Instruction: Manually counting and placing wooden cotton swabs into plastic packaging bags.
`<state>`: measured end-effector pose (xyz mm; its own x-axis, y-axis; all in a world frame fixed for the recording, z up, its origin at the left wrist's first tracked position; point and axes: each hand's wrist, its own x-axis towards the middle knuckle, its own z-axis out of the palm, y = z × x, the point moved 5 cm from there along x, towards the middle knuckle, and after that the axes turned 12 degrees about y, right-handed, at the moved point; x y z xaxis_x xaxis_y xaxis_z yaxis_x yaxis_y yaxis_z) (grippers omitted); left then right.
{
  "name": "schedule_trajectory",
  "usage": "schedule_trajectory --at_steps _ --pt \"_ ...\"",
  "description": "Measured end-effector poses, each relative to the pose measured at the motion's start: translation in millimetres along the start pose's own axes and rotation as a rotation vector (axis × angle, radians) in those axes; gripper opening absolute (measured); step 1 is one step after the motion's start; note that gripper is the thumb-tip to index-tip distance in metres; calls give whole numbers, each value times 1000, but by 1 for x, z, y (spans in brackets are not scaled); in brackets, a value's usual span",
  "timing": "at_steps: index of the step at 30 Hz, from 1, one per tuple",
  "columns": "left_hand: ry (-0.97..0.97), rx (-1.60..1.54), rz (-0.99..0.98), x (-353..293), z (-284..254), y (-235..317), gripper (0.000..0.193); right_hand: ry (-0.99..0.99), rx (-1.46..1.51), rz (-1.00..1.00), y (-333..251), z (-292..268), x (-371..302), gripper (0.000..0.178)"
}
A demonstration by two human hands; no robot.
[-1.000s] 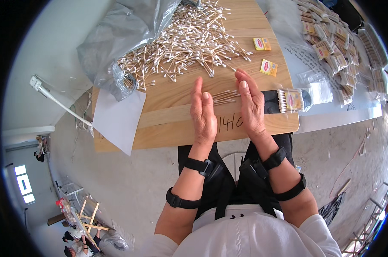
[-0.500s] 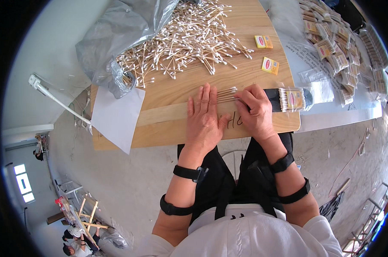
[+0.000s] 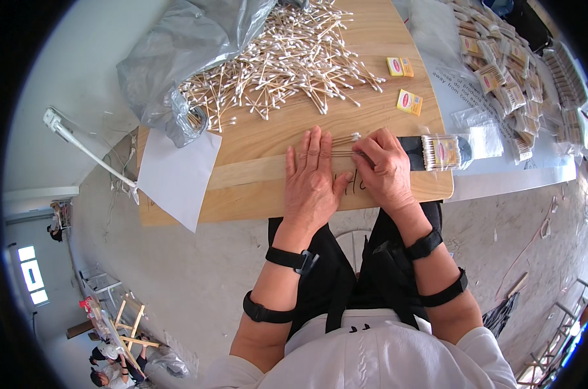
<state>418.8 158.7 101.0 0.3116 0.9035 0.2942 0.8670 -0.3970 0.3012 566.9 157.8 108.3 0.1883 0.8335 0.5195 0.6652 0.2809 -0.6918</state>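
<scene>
A few wooden cotton swabs lie side by side on the wooden table between my hands. My left hand rests flat over their left part, fingers stretched out and together, thumb apart. With bent fingers, my right hand pinches at the swabs' right ends; its fingertips partly hide them. Just right of it, a clear packet of swabs with a yellow card inside lies on a black strip. Beyond my hands spreads a big loose heap of cotton swabs.
Two small yellow cards lie at the table's right. Grey plastic bag and white paper sheet are on the left. Many filled packets are piled far right, near empty clear bags. People work at lower left.
My right hand has shifted slightly left, its fingers now closer over the swab ends. Fewer swab tips show between my hands. My left hand stays about where it was.
</scene>
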Motion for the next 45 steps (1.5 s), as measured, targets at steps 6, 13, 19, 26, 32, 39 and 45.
schedule_trajectory --at_steps 6,13,19,26,32,39,45 --pt "22 -22 6 1 -2 1 74 57 -26 55 -4 -2 5 25" --pt "77 -199 -6 -2 -10 -9 57 -27 -2 130 2 2 6 24" --pt "331 -451 -84 -3 -13 -26 36 -10 -73 117 0 37 48 24" --pt "444 -530 -98 -1 -13 -27 32 -32 -276 8 2 79 71 20" --pt "416 -471 -96 -6 -12 -30 33 -144 -235 82 4 57 59 11" --pt "266 -287 -19 1 -14 -14 56 -391 -100 114 15 33 51 13" --pt "110 -28 56 5 1 0 67 -420 -56 85 22 33 56 13"
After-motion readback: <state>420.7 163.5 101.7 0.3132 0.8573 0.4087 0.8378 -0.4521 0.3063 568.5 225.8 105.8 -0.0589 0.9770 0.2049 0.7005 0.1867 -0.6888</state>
